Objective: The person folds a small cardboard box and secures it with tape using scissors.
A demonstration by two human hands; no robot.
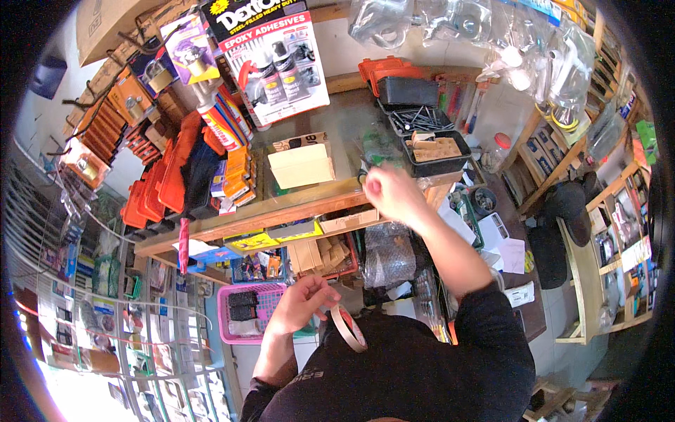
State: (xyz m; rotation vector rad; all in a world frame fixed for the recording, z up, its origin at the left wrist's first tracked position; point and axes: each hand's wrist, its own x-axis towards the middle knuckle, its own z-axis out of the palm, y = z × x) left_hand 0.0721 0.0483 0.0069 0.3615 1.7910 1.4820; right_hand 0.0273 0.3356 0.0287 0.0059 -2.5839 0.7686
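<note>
My left hand (pixel 306 304) is in front of my chest, its fingers pinched together. A narrow roll of beige tape (pixel 348 329) hangs at its fingertips, against my dark shirt. My right hand (pixel 394 193) is over the front edge of the wooden-framed glass counter (pixel 344 191), fingers curled. A small dark thing (pixel 363 172) shows at its fingertips; I cannot make out what it is. To the left of that hand, a cream piece of card (pixel 302 167) lies on the glass. Beyond it sits a black tray (pixel 450 169) with cardboard pieces.
Another black tray of nails (pixel 422 119) stands farther back. Carded adhesive packs (pixel 274 77) and padlocks (pixel 160 76) hang at upper left, above orange bins (pixel 165 172). Bagged goods (pixel 457 28) hang at upper right. Below the counter are a pink basket (pixel 225 316) and a bubble-wrapped bundle (pixel 389 253).
</note>
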